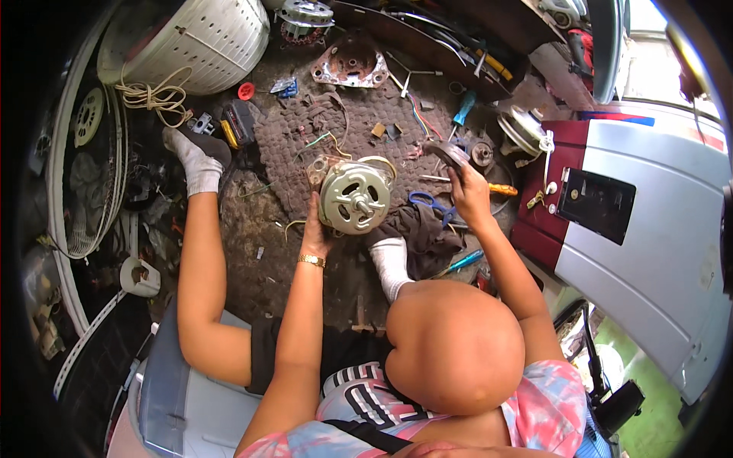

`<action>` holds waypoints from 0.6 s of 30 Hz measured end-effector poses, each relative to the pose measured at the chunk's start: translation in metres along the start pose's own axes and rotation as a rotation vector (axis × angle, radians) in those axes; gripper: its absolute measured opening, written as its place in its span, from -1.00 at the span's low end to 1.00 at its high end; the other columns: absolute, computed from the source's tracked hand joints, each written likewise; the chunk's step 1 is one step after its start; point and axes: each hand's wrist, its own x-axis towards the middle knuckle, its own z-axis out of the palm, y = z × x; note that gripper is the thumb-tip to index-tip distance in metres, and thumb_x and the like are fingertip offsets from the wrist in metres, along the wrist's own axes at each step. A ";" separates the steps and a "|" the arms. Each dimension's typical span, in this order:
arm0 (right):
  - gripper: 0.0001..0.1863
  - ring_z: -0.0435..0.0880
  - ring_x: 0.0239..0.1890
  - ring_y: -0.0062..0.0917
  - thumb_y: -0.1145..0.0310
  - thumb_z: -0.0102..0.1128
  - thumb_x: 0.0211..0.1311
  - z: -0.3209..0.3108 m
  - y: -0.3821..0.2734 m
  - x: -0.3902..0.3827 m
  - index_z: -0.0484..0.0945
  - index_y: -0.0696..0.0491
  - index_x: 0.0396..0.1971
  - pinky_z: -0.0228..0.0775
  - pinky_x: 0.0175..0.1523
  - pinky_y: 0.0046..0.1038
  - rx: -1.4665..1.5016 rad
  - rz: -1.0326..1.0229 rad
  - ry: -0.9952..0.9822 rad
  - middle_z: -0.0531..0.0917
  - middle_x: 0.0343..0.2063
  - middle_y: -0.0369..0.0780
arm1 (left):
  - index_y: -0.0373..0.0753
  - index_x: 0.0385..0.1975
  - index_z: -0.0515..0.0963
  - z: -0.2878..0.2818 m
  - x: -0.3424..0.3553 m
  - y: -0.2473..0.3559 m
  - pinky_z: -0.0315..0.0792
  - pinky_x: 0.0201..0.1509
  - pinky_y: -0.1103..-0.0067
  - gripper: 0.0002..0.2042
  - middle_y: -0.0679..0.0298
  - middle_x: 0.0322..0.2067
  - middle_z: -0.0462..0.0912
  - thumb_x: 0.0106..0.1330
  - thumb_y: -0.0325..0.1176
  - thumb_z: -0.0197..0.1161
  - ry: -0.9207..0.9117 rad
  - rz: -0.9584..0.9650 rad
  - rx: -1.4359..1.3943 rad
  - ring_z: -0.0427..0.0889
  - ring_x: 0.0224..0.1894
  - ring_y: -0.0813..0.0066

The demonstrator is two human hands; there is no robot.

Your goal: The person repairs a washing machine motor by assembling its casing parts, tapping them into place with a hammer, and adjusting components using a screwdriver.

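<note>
My left hand (pixel 317 229) grips a round electric motor (pixel 356 197) from its left side. Slots pierce the motor's greenish metal end cover, and its shaft points up at me. To the right, my right hand (pixel 470 195) is closed on a dark, curved metal tool (pixel 449 153); its exact kind is hard to make out. That tool is apart from the motor. Between the motor and my right hand lie blue-handled scissors (pixel 434 204). A screwdriver with an orange handle (pixel 502 189) lies just right of my right hand.
A woven brown mat (pixel 286 145) carries loose wires and small parts. Beyond it sits a rusty metal housing (pixel 351 65). A white perforated tub (pixel 202 46) stands far left, near a black-and-yellow battery pack (pixel 238 124). On the right, a grey and maroon appliance panel (pixel 634 252) borders the workspace.
</note>
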 end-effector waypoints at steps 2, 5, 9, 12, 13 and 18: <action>-0.74 0.68 -0.29 -0.08 0.36 0.26 0.39 0.011 0.035 -0.034 0.59 0.01 0.04 0.51 -0.18 -0.19 -0.056 -0.013 0.011 0.67 -0.32 -0.08 | -0.15 0.44 0.35 0.006 0.003 -0.009 0.40 0.41 0.18 -0.21 0.14 0.35 0.47 0.45 0.38 0.00 0.018 -0.005 0.047 0.48 0.36 0.18; -0.47 0.55 0.05 -0.11 0.40 0.35 0.25 0.017 0.036 -0.067 0.54 -0.08 0.24 0.42 0.11 -0.14 -0.214 -0.056 -0.024 0.61 0.01 -0.15 | -0.16 0.43 0.36 0.004 0.003 -0.014 0.42 0.39 0.20 -0.20 0.15 0.34 0.48 0.43 0.38 0.04 0.031 -0.008 0.073 0.49 0.36 0.20; -0.31 0.54 0.09 -0.12 0.37 0.47 0.14 -0.003 -0.052 -0.044 0.45 -0.02 0.31 0.46 0.19 -0.19 0.189 -0.274 -0.093 0.56 0.06 -0.09 | -0.17 0.42 0.37 0.015 -0.003 -0.014 0.43 0.38 0.29 -0.22 0.17 0.34 0.49 0.44 0.34 0.08 -0.005 0.024 0.121 0.50 0.34 0.27; -0.39 0.61 -0.06 -0.27 0.38 0.40 0.17 -0.005 -0.084 -0.020 0.50 -0.05 0.27 0.54 0.02 -0.28 0.023 -0.586 -0.341 0.59 -0.08 -0.18 | -0.19 0.38 0.41 0.018 0.005 -0.018 0.45 0.34 0.35 -0.31 0.21 0.28 0.55 0.49 0.25 0.10 -0.006 0.082 0.187 0.54 0.29 0.35; -0.45 0.61 -0.12 -0.34 0.37 0.34 0.20 -0.004 -0.083 -0.012 0.53 -0.07 0.24 0.54 -0.04 -0.31 -0.080 -0.656 -0.438 0.58 -0.15 -0.24 | -0.19 0.37 0.42 0.020 0.008 -0.019 0.47 0.31 0.37 -0.34 0.23 0.25 0.58 0.50 0.22 0.10 -0.017 0.103 0.221 0.56 0.26 0.37; -0.71 0.65 -0.32 -0.39 0.28 0.20 0.28 0.006 -0.061 0.012 0.59 0.01 -0.03 0.55 -0.23 -0.27 -0.199 -0.782 -0.457 0.57 -0.43 -0.26 | -0.24 0.26 0.49 0.022 0.021 -0.026 0.50 0.22 0.45 -0.49 0.25 0.16 0.62 0.56 0.06 0.14 0.043 0.109 0.233 0.61 0.15 0.44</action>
